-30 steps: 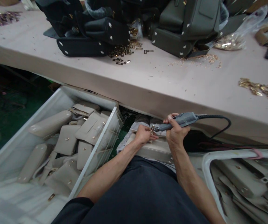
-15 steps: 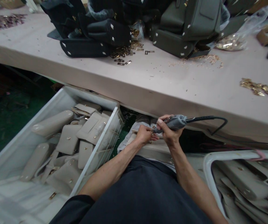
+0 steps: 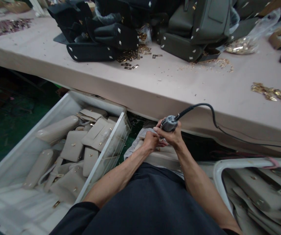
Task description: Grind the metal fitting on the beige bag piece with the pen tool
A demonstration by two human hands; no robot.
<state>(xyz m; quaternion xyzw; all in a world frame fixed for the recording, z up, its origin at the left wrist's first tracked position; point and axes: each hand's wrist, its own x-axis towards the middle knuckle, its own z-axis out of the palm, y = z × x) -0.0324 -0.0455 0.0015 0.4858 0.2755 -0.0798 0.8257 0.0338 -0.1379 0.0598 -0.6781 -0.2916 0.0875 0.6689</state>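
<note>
My right hand (image 3: 173, 137) grips a grey corded power screwdriver (image 3: 168, 123), now stood nearly upright with its tip pointing down, hidden behind my fingers. Its black cable (image 3: 211, 112) loops up and runs off to the right. My left hand (image 3: 151, 141) pinches the metal fitting on a beige bag piece (image 3: 163, 156) that lies across my lap, just under the table's front edge. Both hands touch each other over the fitting.
A clear bin (image 3: 98, 160) of beige bag pieces stands at my left, a white bin (image 3: 218, 166) of more pieces at my right. On the table (image 3: 155, 85) lie black bags (image 3: 101, 45), olive bags (image 3: 191, 36) and scattered gold hardware (image 3: 274, 93).
My right hand swung the screwdriver from lying sideways to standing nearly upright over the fitting. The cable rose into a loop. My left hand stayed on the fitting.
</note>
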